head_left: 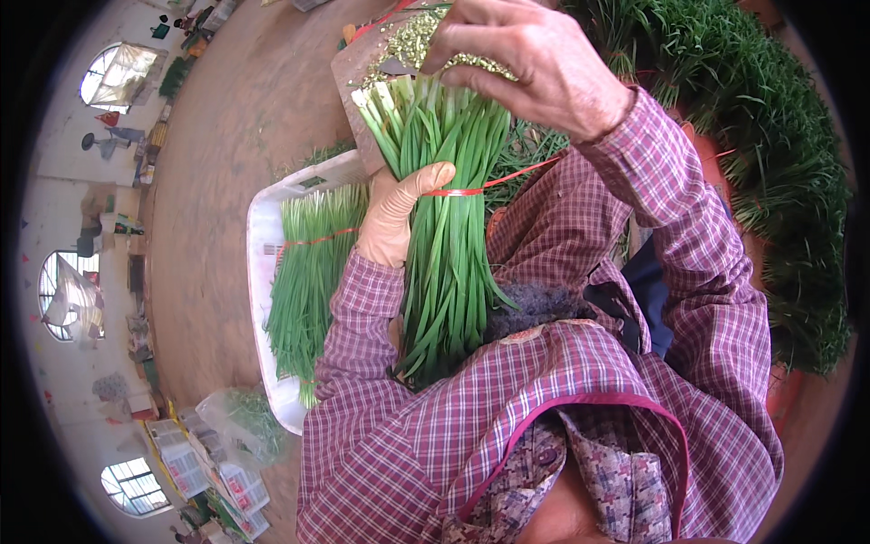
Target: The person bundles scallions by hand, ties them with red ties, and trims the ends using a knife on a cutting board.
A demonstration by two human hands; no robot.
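A bunch of garlic chives (pixel 453 263), pale cut ends pointing away from me, stands before my chest. Around its middle runs a red tie (pixel 455 192), with a loose end stretching off to the right. My left hand (pixel 394 213), in a tan glove, is closed around the bunch's left side, its thumb lying by the tie. Bare, my right hand (pixel 526 68) is over the cut ends, fingers bent and thumb close to the stems; whatever is between its fingertips is hidden. Under the far end, a board (pixel 355 86) carries chopped stem bits (pixel 408 41) and a grey flat piece (pixel 395 67).
To the left, a white crate (pixel 257 245) contains more chives (pixel 313 281) bound with a red tie. A long heap of greens (pixel 725 100) fills the right side. Beside the crate's near end lies a clear plastic bag (pixel 240 422) of greens. Arched windows (pixel 68 295) line the far-left wall.
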